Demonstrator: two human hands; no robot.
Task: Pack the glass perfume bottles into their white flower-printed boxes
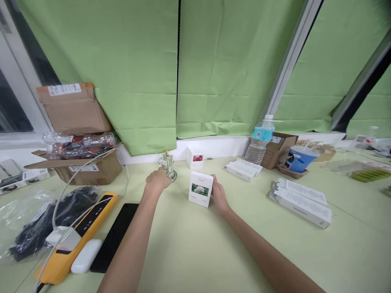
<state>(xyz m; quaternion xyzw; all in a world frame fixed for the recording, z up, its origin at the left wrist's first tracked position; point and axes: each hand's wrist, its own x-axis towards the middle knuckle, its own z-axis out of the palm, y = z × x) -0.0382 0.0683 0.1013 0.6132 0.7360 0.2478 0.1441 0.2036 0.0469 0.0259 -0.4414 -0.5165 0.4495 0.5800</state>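
Observation:
My right hand (219, 194) grips the right side of an upright white box (200, 189) with a white flower picture, which stands on the table. My left hand (156, 180) is at a cluster of small clear glass bottles (166, 160), fingers curled down among them. Its fingertips are hidden behind the back of the hand, so what they hold cannot be made out. Behind the flower box, close to the wall, stands a second white box (195, 158) with a pink-red flower picture.
On the left are a yellow power strip (80, 240), a white case (86, 256), a black phone-like slab (114, 240) and cardboard boxes (88, 173). Flattened white cartons (301, 202), a water bottle (259, 142) and a blue cup (301, 158) are on the right. Green blinds (220, 69) hang behind.

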